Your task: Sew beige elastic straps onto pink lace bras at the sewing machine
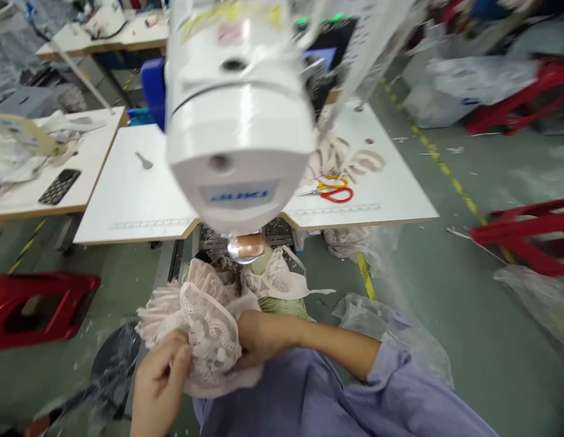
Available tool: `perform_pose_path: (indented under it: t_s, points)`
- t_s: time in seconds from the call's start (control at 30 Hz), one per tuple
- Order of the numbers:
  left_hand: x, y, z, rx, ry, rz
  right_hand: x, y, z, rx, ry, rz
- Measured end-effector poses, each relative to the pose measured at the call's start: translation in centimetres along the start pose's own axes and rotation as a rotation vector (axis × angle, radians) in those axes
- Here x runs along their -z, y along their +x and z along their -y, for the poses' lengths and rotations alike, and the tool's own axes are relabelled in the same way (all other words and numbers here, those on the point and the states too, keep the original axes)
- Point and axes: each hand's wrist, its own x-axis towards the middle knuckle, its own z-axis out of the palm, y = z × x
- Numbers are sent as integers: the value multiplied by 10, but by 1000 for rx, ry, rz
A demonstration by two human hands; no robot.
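Observation:
A pale pink lace bra (pixel 213 346) is held up over the lap, its embroidered cup facing me. On its left edge my left hand (pixel 166 370) is closed, thumb and fingers pinching the fabric. My right hand (pixel 259 334) curls around the cup's other side, with its fingertips hidden behind the lace. Beyond the hands, more pink bra pieces (pixel 159 306) lie bunched together. Another lace bra (pixel 282 276) rests on green fabric (pixel 284 305) below the sewing machine's arm.
A white sewing machine head (pixel 241 121) looms in front over a white table (pixel 386 194). Scissors with red and yellow handles (pixel 334 191) and fabric strips (pixel 332 158) lie to its right. Red stools (pixel 40 306) and plastic bags (pixel 400 334) are on the floor.

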Motion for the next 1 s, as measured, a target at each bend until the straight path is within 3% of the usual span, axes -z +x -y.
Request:
perform_pose_path:
  t_s: [0.07,0.1,0.17,0.23,0.27,0.33,0.37,0.43,0.47,0.57,0.63,0.73,0.83,0.87,0.93,1.0]
  points:
    - [-26,41,-3,125,-170,21,24,-19,27,29,52,11]
    - [-44,60,-2,208,-295,125,36,-31,42,14,93,-6]
    - [-81,91,-2,411,-624,503,60,-54,68,-75,216,-74]
    - [-110,108,-3,454,-717,587,83,-76,78,-184,300,-16]
    - [-119,112,-5,452,-749,551,96,-86,75,-251,293,43]
    - [-129,111,-12,419,-781,435,127,-98,52,-464,129,22]
    - [-131,109,-17,392,-771,397,147,-100,35,-609,-15,-121]
    - [-134,101,-27,289,-656,385,191,-93,-5,-962,-427,-677]
    - [-135,97,-32,220,-562,398,214,-85,-25,-1033,-520,-804]
    - [-140,90,-39,39,-332,356,271,-59,-70,-1127,-602,-928]
    - [-142,89,-39,-1,-250,285,290,-48,-85,-1131,-612,-944]
    - [-138,90,-39,-60,-134,210,295,-49,-90,-1069,-628,-997]
    - [-128,94,-49,-362,-29,222,285,-63,-80,-963,-579,-1092]
    - [-124,97,-55,-497,1,213,279,-68,-74,-880,-446,-1154]
    - [-112,104,-65,-698,97,144,259,-74,-58,-637,33,-1240]
    - [-98,113,-71,-705,257,53,231,-76,-38,-392,565,-1185]
